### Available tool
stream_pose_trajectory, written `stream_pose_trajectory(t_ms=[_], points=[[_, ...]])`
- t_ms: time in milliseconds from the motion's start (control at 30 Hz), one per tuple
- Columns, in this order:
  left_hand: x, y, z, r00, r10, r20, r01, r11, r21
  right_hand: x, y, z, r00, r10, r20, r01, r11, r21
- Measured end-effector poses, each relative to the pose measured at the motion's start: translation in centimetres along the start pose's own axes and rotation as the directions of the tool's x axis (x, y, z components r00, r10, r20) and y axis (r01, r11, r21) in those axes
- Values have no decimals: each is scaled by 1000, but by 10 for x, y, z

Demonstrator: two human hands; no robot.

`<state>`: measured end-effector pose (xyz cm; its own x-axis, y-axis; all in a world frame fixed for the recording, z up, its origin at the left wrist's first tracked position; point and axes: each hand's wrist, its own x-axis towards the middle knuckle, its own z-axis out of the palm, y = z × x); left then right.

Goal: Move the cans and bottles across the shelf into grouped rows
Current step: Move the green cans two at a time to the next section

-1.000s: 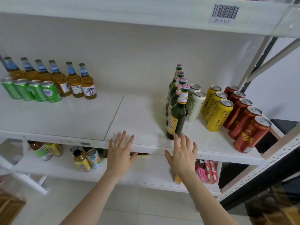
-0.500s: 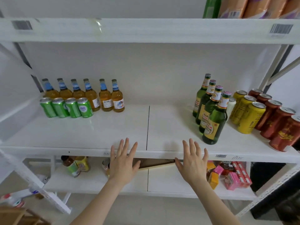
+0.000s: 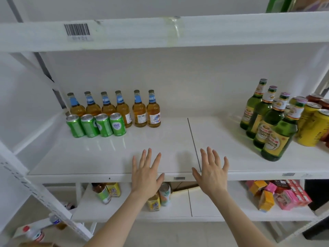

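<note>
Glossy white shelf [image 3: 99, 157], seam [image 3: 193, 143] mid-width, white wall [image 3: 178, 77] behind. Left hand [image 3: 145, 173] and right hand [image 3: 211, 172] at its near edge, fingers spread, empty, possibly touching it.

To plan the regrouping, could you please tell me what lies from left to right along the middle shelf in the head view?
Green cans → left hand → right hand → green glass bottles → yellow cans.
</note>
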<state>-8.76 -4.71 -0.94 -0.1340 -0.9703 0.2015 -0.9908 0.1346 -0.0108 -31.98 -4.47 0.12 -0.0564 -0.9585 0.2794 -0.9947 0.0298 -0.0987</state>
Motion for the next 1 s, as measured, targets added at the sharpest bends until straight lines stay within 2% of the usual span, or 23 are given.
stream_pose_trajectory(t_ms=[300, 533, 733, 1000], points=[[26, -104, 11, 999, 25, 22, -25, 1000, -10, 28, -113, 23, 999, 26, -24, -25, 999, 38], [36, -212, 15, 995, 89, 44, -88, 996, -25, 37, -210, 41, 996, 62, -62, -60, 997, 41], [44, -298, 18, 997, 80, 24, -79, 996, -47, 48, -287, 54, 997, 64, -47, -61, 997, 56], [76, -341, 37, 999, -1, -36, -8, 969, -248, 97, -325, 63, 1000, -27, -15, 29, 991, 134]])
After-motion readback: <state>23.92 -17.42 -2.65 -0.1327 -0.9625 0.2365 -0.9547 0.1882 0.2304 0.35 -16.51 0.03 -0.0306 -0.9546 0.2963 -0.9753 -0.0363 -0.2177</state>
